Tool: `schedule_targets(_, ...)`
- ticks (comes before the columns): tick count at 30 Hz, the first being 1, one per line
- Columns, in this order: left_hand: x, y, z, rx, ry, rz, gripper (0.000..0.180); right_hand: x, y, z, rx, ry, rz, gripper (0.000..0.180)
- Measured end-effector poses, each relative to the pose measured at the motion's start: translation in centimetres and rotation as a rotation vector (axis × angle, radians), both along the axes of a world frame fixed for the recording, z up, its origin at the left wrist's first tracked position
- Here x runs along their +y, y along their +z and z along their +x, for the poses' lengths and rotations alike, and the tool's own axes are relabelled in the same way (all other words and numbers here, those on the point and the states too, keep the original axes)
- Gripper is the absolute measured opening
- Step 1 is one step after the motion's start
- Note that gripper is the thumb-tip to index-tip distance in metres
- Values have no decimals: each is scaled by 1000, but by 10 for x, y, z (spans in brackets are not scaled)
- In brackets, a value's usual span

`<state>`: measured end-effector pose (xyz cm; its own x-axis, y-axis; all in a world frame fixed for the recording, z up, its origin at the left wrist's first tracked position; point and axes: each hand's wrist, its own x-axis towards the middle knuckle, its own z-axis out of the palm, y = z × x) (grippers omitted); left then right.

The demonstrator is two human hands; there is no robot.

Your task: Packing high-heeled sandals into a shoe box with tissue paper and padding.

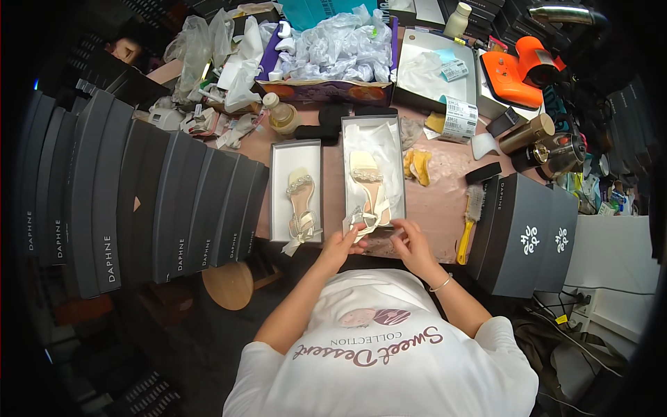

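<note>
Landmark: one paper-lined shoebox (345, 167). In it, one cream sandal (374, 190), toe to far end; left hand (342, 246) at shoebox's near end, thumb and fingers pinched on that sandal's ribbon. Right hand (415, 247) by shoebox's near right corner, fingers loosely bent, gap to thumb, nothing seen gripped. Left of shoebox: one unlined box (281, 208), second sandal (301, 199) inside. Right of shoebox: one yellow cloth (417, 165), one yellow-handled brush (465, 238), two dark boxes (505, 233) upright
</note>
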<state>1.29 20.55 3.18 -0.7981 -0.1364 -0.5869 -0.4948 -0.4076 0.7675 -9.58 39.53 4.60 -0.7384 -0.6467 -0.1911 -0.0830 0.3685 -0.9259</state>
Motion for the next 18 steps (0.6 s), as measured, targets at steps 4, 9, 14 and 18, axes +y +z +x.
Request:
schedule_targets(4, -5, 8, -9, 39, -78, -90, 44, -36, -9, -39, 452, 125, -34, 24)
schedule_targets(9, -40, 32, -36, -35, -368, -632, 51, -39, -7, -54, 567, 248, 52, 15)
schedule_targets(14, -54, 68, -65, 52, -731, -658, 52, -12, 20, -45, 474, 264, 352, 10)
schedule_targets(18, -61, 35, -53, 95, -669, -353, 44, 7, 9, -27, 551, 200, 350, 9)
